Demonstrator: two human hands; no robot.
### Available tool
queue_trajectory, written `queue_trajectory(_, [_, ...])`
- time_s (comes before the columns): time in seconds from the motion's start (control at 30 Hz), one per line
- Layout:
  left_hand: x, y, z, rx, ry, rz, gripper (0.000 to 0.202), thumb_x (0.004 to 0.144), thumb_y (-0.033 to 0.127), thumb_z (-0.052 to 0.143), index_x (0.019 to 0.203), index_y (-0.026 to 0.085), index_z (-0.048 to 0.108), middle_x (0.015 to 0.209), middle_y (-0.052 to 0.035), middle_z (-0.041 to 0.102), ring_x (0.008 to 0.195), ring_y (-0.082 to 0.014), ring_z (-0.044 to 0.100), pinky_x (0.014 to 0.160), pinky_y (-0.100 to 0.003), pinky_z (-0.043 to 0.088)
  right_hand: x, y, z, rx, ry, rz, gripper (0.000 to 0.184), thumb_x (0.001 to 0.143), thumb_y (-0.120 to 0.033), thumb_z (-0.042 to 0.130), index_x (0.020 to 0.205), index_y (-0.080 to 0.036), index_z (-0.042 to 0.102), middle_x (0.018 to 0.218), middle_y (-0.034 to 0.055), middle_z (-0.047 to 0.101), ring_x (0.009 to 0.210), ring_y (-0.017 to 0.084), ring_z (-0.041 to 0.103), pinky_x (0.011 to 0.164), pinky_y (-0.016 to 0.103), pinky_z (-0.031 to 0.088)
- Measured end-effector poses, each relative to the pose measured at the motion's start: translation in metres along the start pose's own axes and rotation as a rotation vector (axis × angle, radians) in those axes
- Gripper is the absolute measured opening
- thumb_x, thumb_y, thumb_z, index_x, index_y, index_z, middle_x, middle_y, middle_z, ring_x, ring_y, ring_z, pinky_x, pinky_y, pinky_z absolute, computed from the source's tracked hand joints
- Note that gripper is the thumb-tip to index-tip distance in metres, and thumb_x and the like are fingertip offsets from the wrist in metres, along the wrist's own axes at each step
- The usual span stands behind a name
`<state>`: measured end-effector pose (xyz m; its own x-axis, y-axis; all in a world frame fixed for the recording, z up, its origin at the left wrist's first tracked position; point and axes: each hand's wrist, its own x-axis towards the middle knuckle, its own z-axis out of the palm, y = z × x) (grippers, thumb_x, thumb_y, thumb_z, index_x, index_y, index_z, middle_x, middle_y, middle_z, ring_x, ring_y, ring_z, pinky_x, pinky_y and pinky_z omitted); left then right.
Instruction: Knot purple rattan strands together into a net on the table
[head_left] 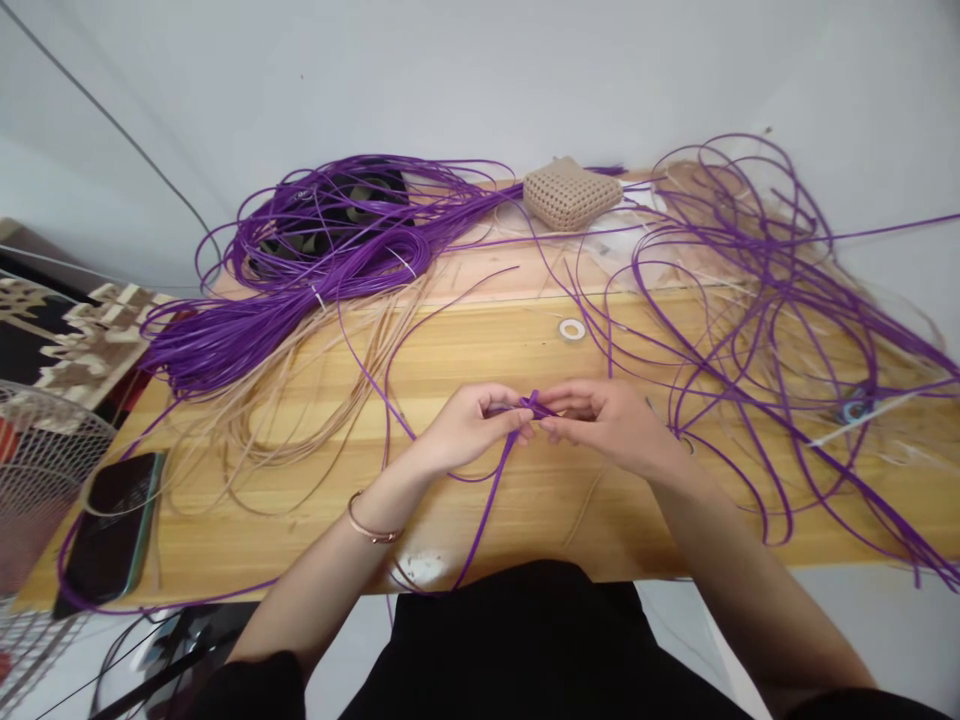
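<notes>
One yellow-brown wooden desk (480, 350) adjoins a pale wall (600, 80). Left to right: a white wire-mesh basket (56, 450) beside the desk; a dark smartphone (112, 530) near the front edge; a tied hank of purple cord (232, 335); tan strands (394, 335); a tan woven pouch (568, 195) at the back; tangled purple loops (780, 285). At front centre, the left hand (480, 420) pinches a crossing of purple strands (534, 402), narrow and smooth, one tail slanting toward the desk's front edge; the right hand (615, 425) likewise has its grip clamped on them.
</notes>
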<state>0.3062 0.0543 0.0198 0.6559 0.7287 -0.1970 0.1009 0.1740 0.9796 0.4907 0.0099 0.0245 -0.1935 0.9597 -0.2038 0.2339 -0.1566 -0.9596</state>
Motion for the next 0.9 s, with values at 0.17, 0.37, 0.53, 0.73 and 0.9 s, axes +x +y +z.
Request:
queue_trajectory(0.17, [0.0, -0.001, 0.0, 0.012, -0.02, -0.004, 0.015, 0.08, 0.023, 0.061, 0.08, 0.009, 0.064, 0.074, -0.0071, 0.07, 0.069, -0.0132, 0.064, 0.071, -0.026, 0.05, 0.005, 0.0, -0.003, 0.176, -0.047, 0.133, 0.039, 0.06, -0.035, 0.077, 0.088, -0.011, 0.065, 0.073, 0.0055, 0.068, 0.055, 0.013, 0.063, 0.046, 0.021, 0.048])
queue_trajectory(0.37, [0.001, -0.002, 0.001, -0.014, 0.011, -0.047, 0.013, 0.08, 0.02, 0.06, 0.085, 0.008, 0.061, 0.075, -0.0076, 0.07, 0.069, -0.0129, 0.065, 0.07, -0.026, 0.05, 0.01, 0.001, -0.001, 0.221, -0.009, 0.194, 0.039, 0.054, -0.034, 0.081, 0.079, -0.01, 0.064, 0.065, 0.0032, 0.066, 0.052, 0.011, 0.061, 0.043, 0.018, 0.044])
queue_trajectory(0.53, [0.003, -0.006, 0.003, -0.007, 0.064, -0.025, 0.013, 0.078, 0.019, 0.062, 0.086, 0.009, 0.059, 0.073, -0.0062, 0.07, 0.069, -0.0133, 0.065, 0.069, -0.026, 0.05, 0.012, -0.002, 0.001, 0.181, 0.032, 0.207, 0.03, 0.056, -0.03, 0.08, 0.074, -0.011, 0.064, 0.066, 0.0032, 0.066, 0.047, 0.01, 0.06, 0.038, 0.015, 0.04])
queue_trajectory(0.73, [0.005, -0.007, 0.002, 0.104, 0.159, 0.023, 0.012, 0.072, 0.019, 0.065, 0.081, 0.011, 0.063, 0.078, -0.0058, 0.07, 0.069, -0.0127, 0.063, 0.067, -0.026, 0.048, 0.013, -0.014, 0.004, 0.091, 0.075, 0.234, 0.022, 0.057, -0.024, 0.078, 0.068, -0.011, 0.065, 0.061, 0.001, 0.064, 0.041, 0.009, 0.057, 0.033, 0.014, 0.038])
queue_trajectory(0.9, [0.006, -0.001, 0.003, 0.02, 0.211, -0.015, 0.011, 0.068, 0.014, 0.066, 0.079, 0.011, 0.063, 0.073, -0.0038, 0.07, 0.065, -0.0114, 0.063, 0.064, -0.023, 0.047, 0.013, -0.019, 0.007, 0.036, 0.105, 0.263, 0.016, 0.06, -0.019, 0.076, 0.069, -0.012, 0.065, 0.061, 0.0002, 0.063, 0.039, 0.006, 0.054, 0.034, 0.014, 0.038])
